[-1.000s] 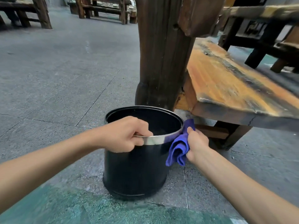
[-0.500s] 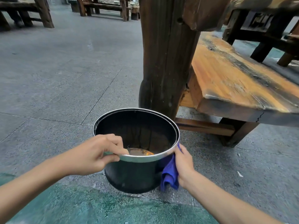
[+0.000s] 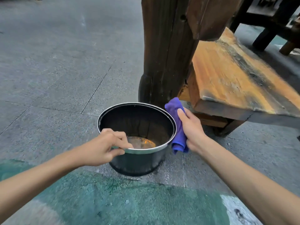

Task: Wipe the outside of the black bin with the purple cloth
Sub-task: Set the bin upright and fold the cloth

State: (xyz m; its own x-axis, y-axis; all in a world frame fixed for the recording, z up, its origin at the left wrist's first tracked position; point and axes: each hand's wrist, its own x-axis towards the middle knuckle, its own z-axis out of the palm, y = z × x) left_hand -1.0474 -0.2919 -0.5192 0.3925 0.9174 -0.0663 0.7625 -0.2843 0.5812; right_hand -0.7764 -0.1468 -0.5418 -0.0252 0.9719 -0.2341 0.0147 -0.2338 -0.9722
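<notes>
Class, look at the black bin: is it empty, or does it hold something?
Not empty. The black bin is open-topped, and an orange-brown residue lies on its bottom; what it is cannot be told.

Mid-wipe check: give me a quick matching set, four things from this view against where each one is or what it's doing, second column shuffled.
Things:
1. left hand
2. right hand
3. purple cloth
4. wooden post

States:
A. pressed against the black bin's right outer wall
B. stands on the floor behind the bin
C. grips the metal rim at the near side
D. holds the cloth to the bin

Pairs: 1-C, 2-D, 3-A, 4-B
</notes>
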